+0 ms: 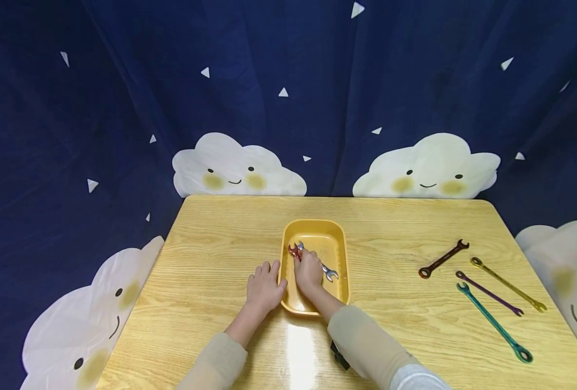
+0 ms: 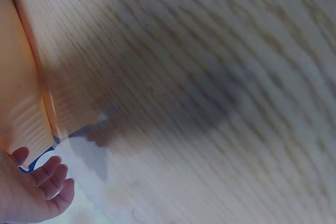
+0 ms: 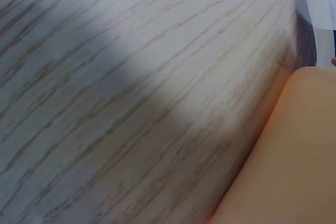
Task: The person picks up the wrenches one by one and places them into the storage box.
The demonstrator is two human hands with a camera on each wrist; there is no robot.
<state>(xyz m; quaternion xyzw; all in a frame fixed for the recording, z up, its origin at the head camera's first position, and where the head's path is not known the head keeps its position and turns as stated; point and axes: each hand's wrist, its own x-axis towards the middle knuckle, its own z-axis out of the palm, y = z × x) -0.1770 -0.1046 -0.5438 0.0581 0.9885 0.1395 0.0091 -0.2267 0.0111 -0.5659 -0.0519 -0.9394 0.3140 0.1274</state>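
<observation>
Inside the yellow tray (image 1: 329,244), holding the red open-end wrench (image 1: 294,251) in the curled right hand (image 1: 310,272), beside a diagonal silver open-end wrench (image 1: 331,273).

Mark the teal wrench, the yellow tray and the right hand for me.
Teal wrench (image 1: 494,323), head view: middle of its shaft.
Yellow tray (image 1: 327,249), head view: bare floor inside it.
Right hand (image 1: 309,272), head view: back of the hand.

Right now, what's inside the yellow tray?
Inside the yellow tray, one end of a red wrench and two silver wrench ends show. The right hand in there hides what's beneath, so I can't tell if both silver ends are one wrench.
</observation>
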